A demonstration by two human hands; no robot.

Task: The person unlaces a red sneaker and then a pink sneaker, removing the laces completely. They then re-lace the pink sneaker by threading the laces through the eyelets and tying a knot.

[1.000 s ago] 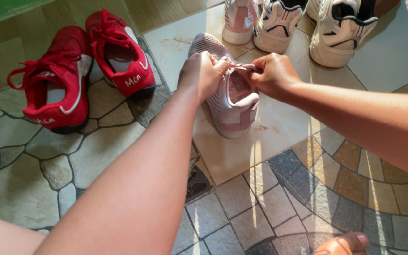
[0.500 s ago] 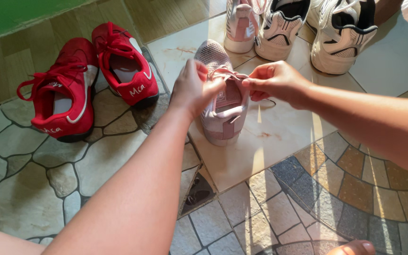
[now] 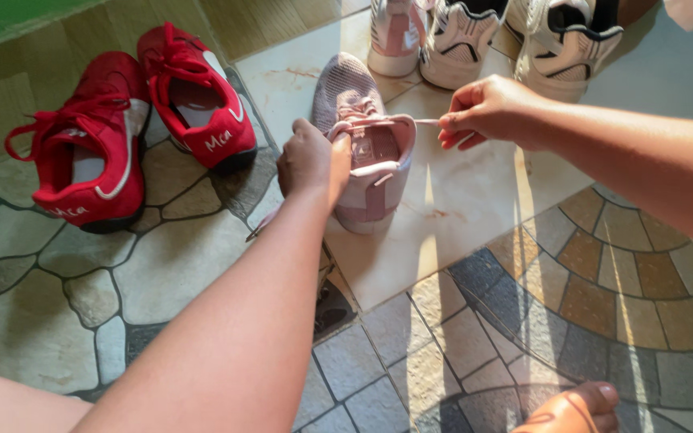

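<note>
A pale pink sneaker stands on a light marble-look tile, toe pointing away from me. My left hand is closed on the lace at the shoe's left collar, and a pink lace end trails out below my wrist. My right hand pinches the other lace end and holds it taut, out to the right of the shoe's opening.
Two red sneakers sit at the left on stone-pattern floor. A second pink sneaker and two white sneakers line the top edge. My toes show at the bottom right.
My hands were close together over the shoe's tongue. Now they have spread apart, the right pulling its lace end out to the right, the left drawing down at the shoe's left side.
</note>
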